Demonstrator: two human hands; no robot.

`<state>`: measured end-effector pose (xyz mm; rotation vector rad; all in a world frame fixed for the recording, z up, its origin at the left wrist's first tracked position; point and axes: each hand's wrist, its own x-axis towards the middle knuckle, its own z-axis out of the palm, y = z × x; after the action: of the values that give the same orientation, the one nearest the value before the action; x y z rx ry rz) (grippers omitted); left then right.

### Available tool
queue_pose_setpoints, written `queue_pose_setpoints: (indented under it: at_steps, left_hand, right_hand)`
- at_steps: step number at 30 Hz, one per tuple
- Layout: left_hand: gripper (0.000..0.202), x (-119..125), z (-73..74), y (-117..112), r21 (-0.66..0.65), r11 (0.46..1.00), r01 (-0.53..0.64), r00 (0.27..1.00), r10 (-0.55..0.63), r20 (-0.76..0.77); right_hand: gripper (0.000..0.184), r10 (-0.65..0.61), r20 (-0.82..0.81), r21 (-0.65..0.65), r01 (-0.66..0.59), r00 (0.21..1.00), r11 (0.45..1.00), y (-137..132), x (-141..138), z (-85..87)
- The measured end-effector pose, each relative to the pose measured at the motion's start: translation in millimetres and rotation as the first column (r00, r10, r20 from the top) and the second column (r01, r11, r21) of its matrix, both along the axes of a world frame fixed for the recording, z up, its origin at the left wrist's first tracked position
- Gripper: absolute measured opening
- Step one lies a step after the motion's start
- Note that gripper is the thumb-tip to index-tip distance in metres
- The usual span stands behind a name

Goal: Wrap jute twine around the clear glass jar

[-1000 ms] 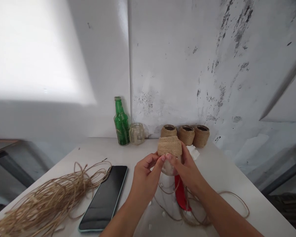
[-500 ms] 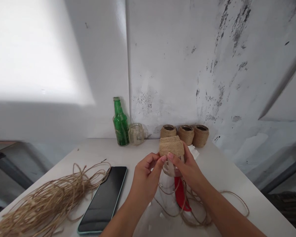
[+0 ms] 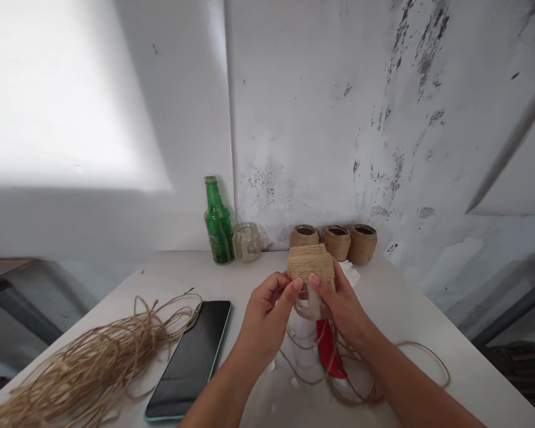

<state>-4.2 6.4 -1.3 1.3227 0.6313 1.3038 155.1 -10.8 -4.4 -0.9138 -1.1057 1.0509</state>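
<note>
Since the frame a second earlier, the right thumb has drawn away from the left one, opening a gap between two tips that nearly met; the half-wrapped glass jar has shifted only slightly to the right. It sits raised between both hands above the white tabletop point(image 3: 405, 321), in front of the leftmost of three twine-covered jars point(image 3: 364, 246).

Both hands are partly closed around the half-wrapped glass jar point(image 3: 311, 263). The left hand point(image 3: 265, 318) has its fingers curled at the side and its thumb at the band's lower edge; the right hand point(image 3: 345, 303) cups the far side, thumb resting near that same edge. Whether either pinches a strand is too fine to tell.

The step in hand looks like settling the lowest turn of jute. Doing it well probably calls for one thumb pinning that turn while the other smooths along it, pressing rows snugly together without riding over each other. Light, even pressure should suit slick bare glass. The loose twine point(image 3: 354, 402) by the right forearm, beside a red object point(image 3: 330, 353), could snag, so its slack deserves watching.
</note>
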Motion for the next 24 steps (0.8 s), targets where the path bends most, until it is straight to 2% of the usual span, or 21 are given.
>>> queue_pose_setpoints:
  at_steps: [4, 8, 13, 18, 24]
  left_hand:
    - [0.040, 0.4, -1.5, -1.2, 0.015, 0.997, -0.078, 0.997, 0.078, -0.007]
    - [0.035, 1.1, -3.0, -4.1, 0.009, 0.989, -0.146, 0.983, 0.146, -0.108]
    - [0.034, 1.7, -5.1, -5.9, 0.017, 0.992, -0.129, 0.978, 0.130, -0.163]
    - [0.036, 1.7, -1.6, -7.3, -0.030, 0.993, -0.115, 0.982, 0.109, -0.153]
    - [0.034, -0.5, 0.6, -8.4, -0.019, 0.994, -0.108, 0.987, 0.104, -0.125]
  right_hand:
    - [0.057, 0.006, 0.057, -0.016, -0.005, 0.998, 1.000, 0.3, -0.7, 2.9]
    - [0.048, 0.000, 0.118, 0.033, -0.004, 0.993, 0.999, 1.3, -7.5, 1.5]
    - [0.044, -0.093, 0.102, 0.054, 0.088, 0.990, 0.995, -1.8, -17.5, -3.4]
    - [0.041, -0.075, 0.109, 0.071, 0.068, 0.991, 0.995, -4.3, -14.2, 1.4]
    - [0.039, -0.065, 0.101, 0.056, 0.060, 0.993, 0.997, -6.5, -11.9, 3.5]
